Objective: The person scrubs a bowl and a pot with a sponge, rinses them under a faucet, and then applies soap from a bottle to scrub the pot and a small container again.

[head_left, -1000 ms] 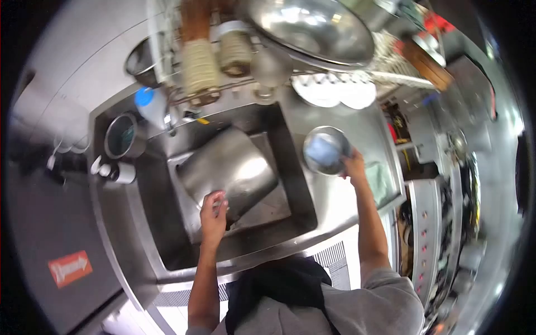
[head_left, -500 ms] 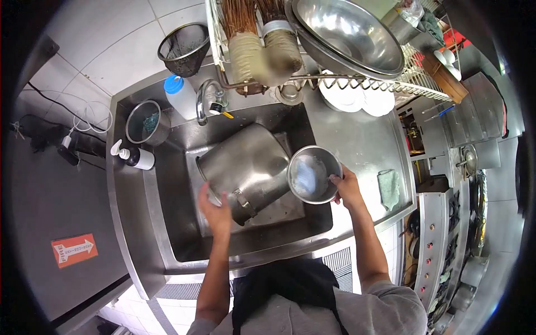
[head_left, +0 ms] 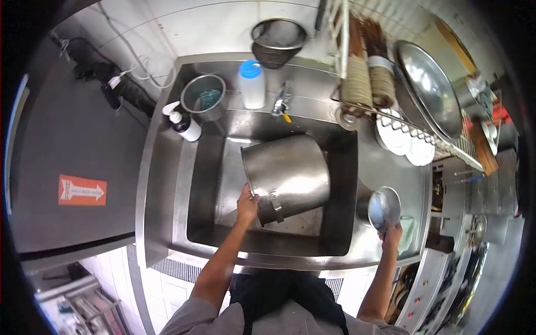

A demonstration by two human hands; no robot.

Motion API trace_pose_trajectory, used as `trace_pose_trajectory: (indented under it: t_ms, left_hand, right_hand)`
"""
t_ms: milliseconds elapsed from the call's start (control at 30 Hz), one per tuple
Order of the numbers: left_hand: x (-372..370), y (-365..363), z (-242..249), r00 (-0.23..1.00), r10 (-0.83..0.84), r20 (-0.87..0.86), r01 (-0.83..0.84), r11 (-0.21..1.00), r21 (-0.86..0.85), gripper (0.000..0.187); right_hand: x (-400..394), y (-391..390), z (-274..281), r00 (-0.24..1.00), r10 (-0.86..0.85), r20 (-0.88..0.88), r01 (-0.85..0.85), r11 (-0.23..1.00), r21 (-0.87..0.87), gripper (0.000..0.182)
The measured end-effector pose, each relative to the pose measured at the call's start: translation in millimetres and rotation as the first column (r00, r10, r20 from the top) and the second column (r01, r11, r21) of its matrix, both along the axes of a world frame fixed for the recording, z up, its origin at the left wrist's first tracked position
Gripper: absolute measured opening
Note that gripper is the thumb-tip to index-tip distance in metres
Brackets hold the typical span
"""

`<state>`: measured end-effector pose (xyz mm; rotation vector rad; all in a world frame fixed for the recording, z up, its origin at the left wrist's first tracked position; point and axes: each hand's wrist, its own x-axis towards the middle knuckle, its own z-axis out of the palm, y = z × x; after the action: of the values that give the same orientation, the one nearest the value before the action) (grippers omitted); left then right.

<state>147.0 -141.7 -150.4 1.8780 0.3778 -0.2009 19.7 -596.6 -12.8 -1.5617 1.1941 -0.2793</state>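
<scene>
A large steel pot [head_left: 293,176] lies on its side in the sink [head_left: 223,241], its mouth toward the left. My left hand [head_left: 247,209] is closed on the pot's rim at the lower left. Farther right, my right hand [head_left: 391,233] grips a small metal bowl [head_left: 384,207] by its near edge. Something pale blue shows inside this bowl, which is tilted over the counter right of the sink. Beside that hand lies a green cloth [head_left: 408,234], partly hidden.
Behind the sink are a faucet [head_left: 282,100], a blue-capped bottle [head_left: 252,86] and a mesh strainer [head_left: 278,40]. A pump bottle [head_left: 184,125] and a metal container [head_left: 204,97] stand at the left. The rack [head_left: 435,139] at the right holds large bowls [head_left: 430,84].
The view has turned, so everything sits differently in frame. My left hand has closed on the pot's rim. My right hand has carried the small bowl from over the sink to the right counter.
</scene>
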Motion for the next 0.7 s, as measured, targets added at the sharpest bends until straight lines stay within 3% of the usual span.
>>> trace_pose_trajectory:
  t_ms: [67,100,133,167,200,267,300,367,400,433,467,500,600,667,700]
  left_hand:
    - [1.0,0.6,27.5,0.998,-0.013,0.059,0.014,1.000,-0.015,0.056]
    - [1.7,3.4,33.1,0.998,-0.065,-0.009,0.065,0.998,0.000,0.055]
    - [1.3,5.2,38.0,0.990,-0.120,-0.080,0.121,0.993,0.010,0.055]
    - [-0.8,6.5,43.7,0.991,-0.111,-0.075,0.112,0.994,0.007,0.055]
    - [-4.0,7.6,48.9,0.983,-0.150,-0.103,0.151,0.989,0.004,0.055]
    - [-9.6,8.6,42.6,0.969,-0.208,-0.131,0.216,0.975,0.048,0.055]
    - [-6.5,7.7,41.6,0.971,-0.201,-0.127,0.208,0.977,0.045,0.055]
    - [0.0,5.5,42.0,0.994,-0.092,-0.050,0.094,0.995,0.037,0.055]
    - [12.4,7.2,60.3,0.978,-0.109,-0.177,0.108,0.994,-0.015,0.058]
    - [17.9,8.1,63.8,0.981,-0.095,-0.167,0.094,0.995,-0.013,0.058]
    - [21.8,8.6,65.5,0.993,-0.093,-0.068,0.104,0.976,0.193,0.060]
    - [25.4,9.6,72.7,0.994,-0.108,0.026,0.089,0.915,0.393,0.061]
    - [34.8,15.8,87.5,0.979,-0.147,0.140,0.089,0.930,0.356,0.061]
    - [34.3,17.3,89.5,0.965,-0.178,0.194,0.104,0.934,0.342,0.061]
    - [32.4,15.4,90.9,0.952,-0.192,0.238,0.111,0.942,0.317,0.059]
  right_hand:
    - [-7.2,-13.6,-4.3,0.945,0.075,-0.320,-0.166,0.949,-0.268,0.039]
    - [-8.6,-9.3,-4.6,0.945,0.088,-0.315,-0.178,0.946,-0.270,0.039]
    - [-10.0,-1.1,0.6,0.937,0.009,-0.349,-0.276,0.629,-0.726,0.042]
    - [-7.7,6.2,6.0,0.941,-0.078,-0.328,-0.319,0.109,-0.942,0.044]
    - [2.0,16.2,18.4,0.945,-0.072,-0.320,-0.312,0.103,-0.945,0.044]
    - [22.8,44.1,46.7,0.931,0.242,-0.275,-0.334,0.253,-0.908,0.046]
    - [32.5,66.1,52.7,0.903,0.266,-0.338,-0.404,0.257,-0.878,0.050]
    - [39.7,84.2,48.8,0.824,0.285,-0.489,-0.541,0.140,-0.829,0.052]
    - [30.9,76.7,34.7,0.825,0.295,-0.482,-0.535,0.136,-0.834,0.052]
    - [13.8,57.7,11.2,0.744,0.372,-0.554,-0.649,0.207,-0.732,0.054]
    - [8.8,47.1,-1.7,0.649,0.455,-0.610,-0.751,0.257,-0.608,0.056]
    - [12.0,50.6,5.3,0.584,0.458,-0.671,-0.808,0.249,-0.534,0.056]
    - [19.7,54.9,6.7,0.674,0.390,-0.628,-0.730,0.217,-0.649,0.070]
    - [29.9,35.2,4.8,0.443,0.413,-0.796,-0.896,0.192,-0.399,0.085]
    - [34.4,24.0,-0.1,0.438,0.412,-0.799,-0.899,0.188,-0.395,0.085]
